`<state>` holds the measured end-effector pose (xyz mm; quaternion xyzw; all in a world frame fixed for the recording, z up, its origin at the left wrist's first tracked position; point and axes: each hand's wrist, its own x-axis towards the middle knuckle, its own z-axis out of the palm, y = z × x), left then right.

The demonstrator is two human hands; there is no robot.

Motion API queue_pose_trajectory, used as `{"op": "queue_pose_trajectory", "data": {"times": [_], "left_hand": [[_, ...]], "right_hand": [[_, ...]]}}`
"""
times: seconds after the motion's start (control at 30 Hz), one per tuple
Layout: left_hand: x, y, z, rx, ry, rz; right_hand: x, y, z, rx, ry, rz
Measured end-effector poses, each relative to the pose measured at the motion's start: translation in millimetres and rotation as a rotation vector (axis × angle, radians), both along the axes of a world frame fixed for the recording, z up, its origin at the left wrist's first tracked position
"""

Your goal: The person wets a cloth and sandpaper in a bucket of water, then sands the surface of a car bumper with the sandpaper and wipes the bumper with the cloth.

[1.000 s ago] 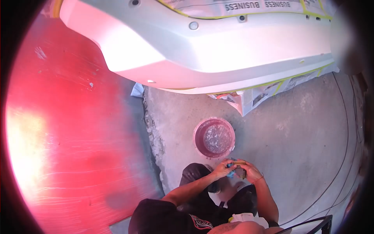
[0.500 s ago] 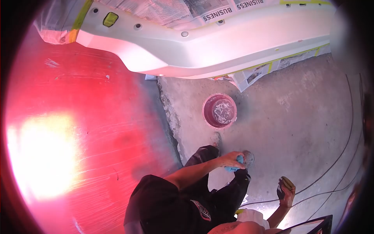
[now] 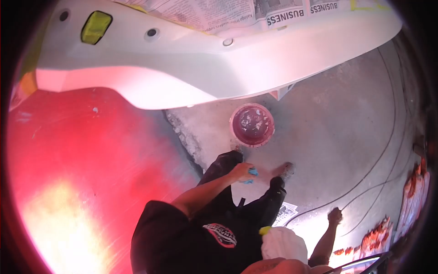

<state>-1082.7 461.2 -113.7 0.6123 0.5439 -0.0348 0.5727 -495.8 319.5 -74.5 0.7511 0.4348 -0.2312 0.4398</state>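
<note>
My left hand (image 3: 240, 172) is closed around a crumpled blue cloth (image 3: 252, 171), low in front of my knees and just below the bucket. Out to the right, over the floor, my right hand (image 3: 335, 215) is closed; whatever it holds is too dark and small to make out. A round pinkish bucket (image 3: 234, 132) with whitish bits inside stands on the concrete beyond my feet. Across the top stretches a smooth white panel (image 3: 255, 64), like a vehicle bumper, with round holes and a yellow-green taped opening (image 3: 96, 27).
Newspaper masking (image 3: 200, 16) covers the area behind the panel. A red-lit surface (image 3: 105, 150) lies to the left, beside a rough concrete edge (image 3: 185, 137). Dark cables (image 3: 365, 176) run along the floor at right. Printed paper (image 3: 286, 212) lies near my leg.
My hands have parted: the left stays near my knees with the blue cloth, while the right has swung out to the right. The view has shifted, showing more of the panel's left end.
</note>
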Motion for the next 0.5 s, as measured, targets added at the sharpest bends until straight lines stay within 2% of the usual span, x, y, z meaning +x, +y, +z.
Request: {"op": "queue_pose_trajectory", "data": {"times": [0.03, 0.07, 0.1, 0.13, 0.17, 0.23, 0.27, 0.33, 0.4, 0.43, 0.47, 0.5], "left_hand": [[-21, 21, 14, -0.091, 0.02, 0.061], [-39, 25, 26, -0.205, 0.048, 0.13], [-58, 27, 23, -0.185, 0.149, 0.144], [-75, 32, 17, -0.148, 0.252, 0.151], [-88, 36, 16, -0.143, 0.234, 0.131], [-104, 32, 17, -0.043, 0.228, 0.269], [-107, 37, 24, -0.049, 0.224, 0.257], [-113, 47, 44, -0.125, 0.224, 0.326], [-117, 47, 50, -0.162, 0.2, 0.38], [-117, 48, 52, -0.197, 0.164, 0.441], [-116, 46, 60, -0.197, 0.178, 0.418], [-112, 49, 66, -0.14, 0.172, 0.417]], "right_hand": [[-33, 1, -7, 0.352, 0.067, -0.337], [-86, 26, 7, 0.283, -0.023, -0.243], [-146, 40, 28, 0.425, 0.086, -0.372], [-203, 64, 51, 0.255, 0.163, -0.508], [-212, 17, 12, 0.247, 0.397, -0.447], [-287, -15, 20, 0.143, 0.51, -0.496], [-311, -47, 10, 0.171, 0.725, -0.795], [-363, -87, 9, 0.143, 0.944, -0.401], [-409, -69, 27, -0.058, 0.732, -0.487], [-406, -18, 78, -0.054, 0.745, -0.506], [-396, 25, 122, -0.152, 0.48, -0.47], [-379, 22, 96, -0.372, 0.514, -0.327]]}}
